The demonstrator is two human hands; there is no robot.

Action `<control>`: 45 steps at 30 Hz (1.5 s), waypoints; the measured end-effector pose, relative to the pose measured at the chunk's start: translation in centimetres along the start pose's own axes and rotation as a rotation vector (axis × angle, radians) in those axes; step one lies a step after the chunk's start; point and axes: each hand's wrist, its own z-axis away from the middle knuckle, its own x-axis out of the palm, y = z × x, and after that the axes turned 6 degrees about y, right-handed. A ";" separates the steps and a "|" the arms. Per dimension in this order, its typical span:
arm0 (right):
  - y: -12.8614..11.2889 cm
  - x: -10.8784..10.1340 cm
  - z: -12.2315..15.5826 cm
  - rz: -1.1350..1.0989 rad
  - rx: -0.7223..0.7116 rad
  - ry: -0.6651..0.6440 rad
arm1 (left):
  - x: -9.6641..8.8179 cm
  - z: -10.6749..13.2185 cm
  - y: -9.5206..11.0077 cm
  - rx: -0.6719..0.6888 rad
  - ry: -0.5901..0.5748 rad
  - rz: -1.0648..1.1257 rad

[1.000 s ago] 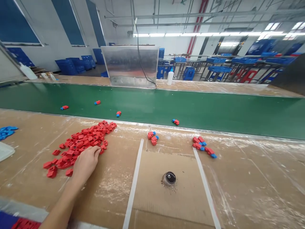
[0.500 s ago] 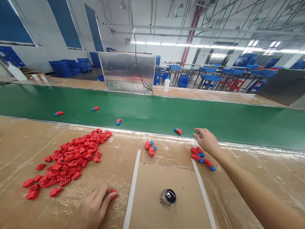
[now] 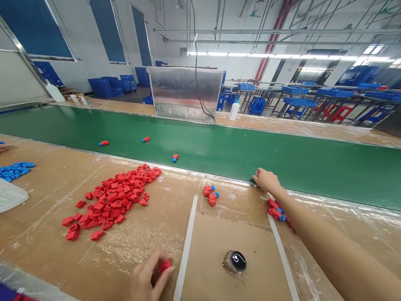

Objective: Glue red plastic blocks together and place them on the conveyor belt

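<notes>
My left hand [image 3: 145,278] rests at the near edge of the cardboard-covered bench, its fingers pinched on a small red plastic piece [image 3: 165,265]. My right hand [image 3: 265,180] reaches forward to the near edge of the green conveyor belt [image 3: 225,152], fingers curled down; what lies under them is hidden. A big heap of red pieces [image 3: 115,200] is spread to the left. A small cluster of red and blue assembled pieces [image 3: 210,195] lies between my hands. Another cluster [image 3: 275,211] sits beside my right forearm.
Three red and blue pieces [image 3: 175,157] ride the belt. A black round fixture [image 3: 235,261] sits between two white strips [image 3: 187,244]. Blue pieces [image 3: 15,169] and a white bag [image 3: 9,195] lie far left, near another person's fingertips [image 3: 4,147]. A metal box [image 3: 184,94] and bottle [image 3: 233,110] stand behind the belt.
My left hand left the red heap and came back near me with one red piece. My right arm came in and reached to the belt edge, covering the piece that lay there.
</notes>
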 end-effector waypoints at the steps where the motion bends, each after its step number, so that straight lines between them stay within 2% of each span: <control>1: 0.4 -0.4 0.5 -0.004 0.000 0.016 | 0.0 -0.2 0.6 -0.088 -0.042 0.089; 4: 1.6 -2.1 2.7 -0.043 -0.008 0.088 | 0.6 -0.6 2.3 -0.292 -0.154 0.417; 6: 2.6 -3.5 5.1 -0.097 -0.025 0.126 | 1.4 -0.6 3.2 -0.370 -0.172 0.596; 10: 4.9 -5.9 12.1 -0.260 -0.140 0.073 | 3.2 -0.1 4.7 -0.479 -0.203 0.891; 14: 6.6 -6.7 20.5 -0.648 -0.392 -0.085 | 4.5 0.6 5.8 -0.546 -0.273 1.000; 16: 6.6 -6.4 24.0 -0.780 -0.473 -0.114 | 5.1 0.9 6.1 -0.566 -0.290 1.022; 20: 5.4 -5.3 28.2 -0.695 -0.580 -0.050 | 5.8 1.5 6.0 -0.534 -0.361 1.042; 24: 3.7 -4.3 29.3 -0.541 -0.675 0.120 | 6.2 2.1 5.7 -0.439 -0.420 1.027; 29: 2.6 -3.8 29.3 -0.439 -0.770 0.215 | 6.7 3.1 5.6 -0.410 -0.457 0.993; 35: 2.0 -3.8 29.6 -0.408 -0.810 0.226 | 7.1 4.0 5.1 -0.429 -0.443 0.992; 45: 1.4 -4.0 29.6 -0.394 -0.863 0.214 | 7.1 4.1 4.7 -0.410 -0.467 1.005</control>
